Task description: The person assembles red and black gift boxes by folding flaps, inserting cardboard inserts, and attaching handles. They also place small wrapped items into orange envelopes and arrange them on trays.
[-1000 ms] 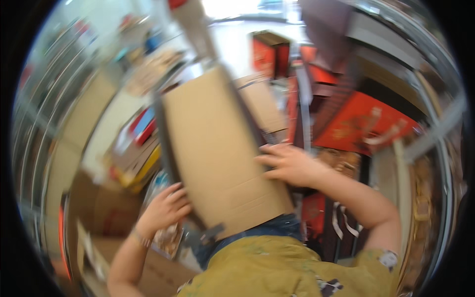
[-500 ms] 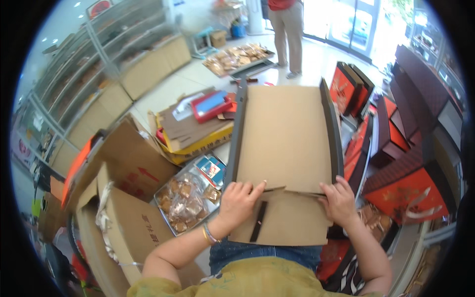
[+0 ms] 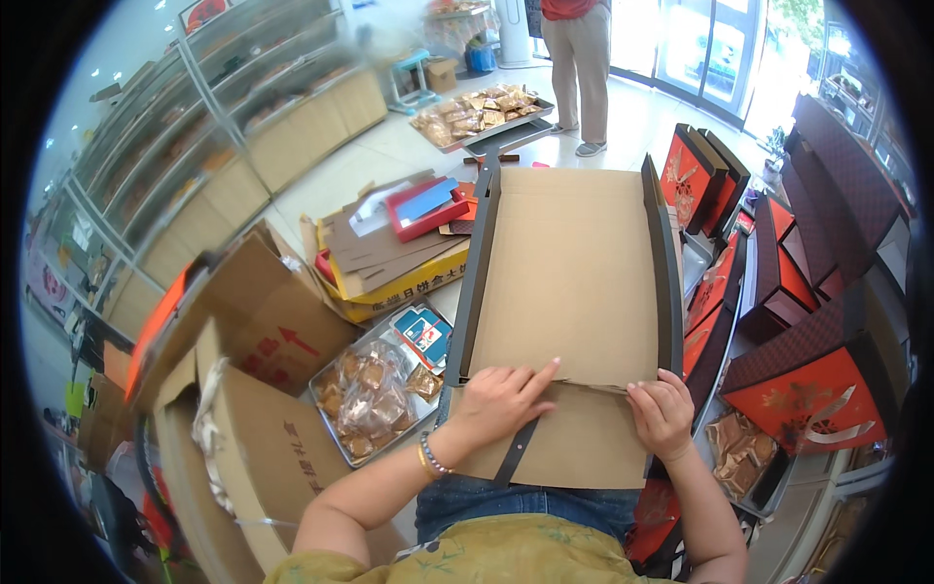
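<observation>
A long, shallow cardboard box [image 3: 574,263], brown inside with dark side walls, lies lengthwise in front of me, partly folded up. Its near flap [image 3: 584,448] hangs toward my lap, with a dark strip lying across it. My left hand [image 3: 498,404] is on the left end of the crease between base and flap, index finger stretched along it and thumb just below, the folded edge between them. At the right end of that crease, my right hand [image 3: 664,414] pinches the edge beside the dark wall, fingers curled.
Left of the box stand a tray of wrapped pastries [image 3: 360,399], a yellow carton with flat cardboard [image 3: 389,282] and a large open carton [image 3: 263,438]. Red and dark gift boxes [image 3: 798,380] crowd the right. Beyond are another pastry tray [image 3: 486,117] and a standing person [image 3: 581,78].
My left hand has slid slightly right along the crease, its index finger now stretched out. The folded edge between the hands looks more closed up. The whole view has shifted slightly.
</observation>
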The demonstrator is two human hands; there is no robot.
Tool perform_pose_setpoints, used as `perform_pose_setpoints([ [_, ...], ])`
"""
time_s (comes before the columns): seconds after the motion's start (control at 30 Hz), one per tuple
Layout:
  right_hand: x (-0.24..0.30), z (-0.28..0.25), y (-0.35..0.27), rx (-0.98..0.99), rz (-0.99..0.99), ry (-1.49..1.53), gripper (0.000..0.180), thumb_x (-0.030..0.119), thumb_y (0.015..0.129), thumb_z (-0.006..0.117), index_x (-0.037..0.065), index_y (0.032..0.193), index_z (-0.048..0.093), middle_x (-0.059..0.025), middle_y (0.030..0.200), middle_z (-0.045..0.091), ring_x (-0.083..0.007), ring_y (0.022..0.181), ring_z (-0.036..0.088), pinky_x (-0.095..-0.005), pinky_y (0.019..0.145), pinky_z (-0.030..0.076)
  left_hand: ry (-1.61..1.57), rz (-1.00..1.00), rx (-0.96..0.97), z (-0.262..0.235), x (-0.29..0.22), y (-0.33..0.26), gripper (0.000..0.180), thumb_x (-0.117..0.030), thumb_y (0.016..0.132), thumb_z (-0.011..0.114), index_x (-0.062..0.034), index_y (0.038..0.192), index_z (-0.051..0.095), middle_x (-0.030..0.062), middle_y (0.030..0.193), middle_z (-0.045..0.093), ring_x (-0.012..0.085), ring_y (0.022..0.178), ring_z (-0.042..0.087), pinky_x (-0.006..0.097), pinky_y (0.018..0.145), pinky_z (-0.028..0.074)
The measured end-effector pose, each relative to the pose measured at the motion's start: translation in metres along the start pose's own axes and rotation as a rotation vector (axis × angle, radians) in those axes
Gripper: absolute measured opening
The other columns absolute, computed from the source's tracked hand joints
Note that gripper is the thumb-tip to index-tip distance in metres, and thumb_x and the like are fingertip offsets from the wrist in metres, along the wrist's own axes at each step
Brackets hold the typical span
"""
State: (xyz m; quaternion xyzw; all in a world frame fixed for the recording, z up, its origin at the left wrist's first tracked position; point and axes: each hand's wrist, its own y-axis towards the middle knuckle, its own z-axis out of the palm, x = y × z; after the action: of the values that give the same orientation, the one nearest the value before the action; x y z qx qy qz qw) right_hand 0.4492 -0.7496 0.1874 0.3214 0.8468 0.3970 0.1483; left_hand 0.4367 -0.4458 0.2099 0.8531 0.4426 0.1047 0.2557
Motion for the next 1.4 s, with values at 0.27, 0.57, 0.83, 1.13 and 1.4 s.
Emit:
perform_pose_setpoints([
  [0.27, -0.002, 0.010, 0.008, -0.221, 0.233, 0.229, 0.016, 0.003, 0.094, 0.070, 0.005, 0.107, 0.061, -0.0109, 0.094, 0.072, -0.0239, 0.077, 0.072, -0.0403, 0.085, 0.061, -0.107, -0.045, -0.050, 0.034, -0.014, 0.025, 0.014, -0.029, 0.086, 0.079, -0.0195, 0.091, 0.070, -0.0016, 0.076, 0.064, 0.0186, 0.066, 0.065, 0.034, 0.058, 0.050],
  [0.57, -0.038, -0.083, 0.000, 0.297, 1.037, -0.214, 0.058, 0.008, 0.095, 0.070, 0.008, 0.148, 0.046, -0.0167, 0.126, 0.070, -0.0343, 0.115, 0.070, -0.0495, 0.099, 0.055, -0.140, -0.085, -0.040, 0.025, -0.015, 0.025, 0.012, -0.026, 0.084, 0.080, -0.0188, 0.088, 0.071, 0.0002, 0.074, 0.062, 0.0214, 0.066, 0.065, 0.036, 0.058, 0.050],
  [0.83, 0.004, -0.049, 0.038, 0.563, 0.218, 0.066, 0.046, 0.014, 0.077, 0.081, 0.011, 0.120, 0.067, -0.0070, 0.122, 0.066, -0.0273, 0.121, 0.060, -0.0555, 0.120, 0.031, -0.297, -0.165, 0.108, 0.013, -0.007, 0.024, 0.015, -0.015, 0.086, 0.075, -0.0135, 0.100, 0.069, 0.0050, 0.083, 0.064, 0.0276, 0.080, 0.067, 0.039, 0.066, 0.053],
  [1.13, -0.001, 0.000, 0.040, 0.099, 0.288, 0.097, 0.008, 0.009, 0.085, 0.071, 0.010, 0.093, 0.069, -0.0039, 0.083, 0.066, -0.0241, 0.082, 0.066, -0.0464, 0.104, 0.042, -0.252, -0.207, 0.115, 0.004, 0.019, 0.010, 0.015, -0.006, 0.084, 0.074, -0.0044, 0.094, 0.064, 0.0120, 0.101, 0.068, 0.0310, 0.104, 0.067, 0.042, 0.093, 0.056],
  [1.4, 0.028, 0.009, 0.048, 0.250, 0.189, -0.082, 0.017, 0.006, 0.083, 0.068, 0.007, 0.100, 0.068, -0.0048, 0.093, 0.067, -0.0221, 0.086, 0.066, -0.0415, 0.101, 0.046, -0.206, -0.066, -0.069, 0.005, 0.027, 0.002, 0.033, -0.016, 0.080, 0.082, -0.0087, 0.110, 0.069, 0.0066, 0.085, 0.065, 0.0265, 0.099, 0.066, 0.045, 0.102, 0.055],
])
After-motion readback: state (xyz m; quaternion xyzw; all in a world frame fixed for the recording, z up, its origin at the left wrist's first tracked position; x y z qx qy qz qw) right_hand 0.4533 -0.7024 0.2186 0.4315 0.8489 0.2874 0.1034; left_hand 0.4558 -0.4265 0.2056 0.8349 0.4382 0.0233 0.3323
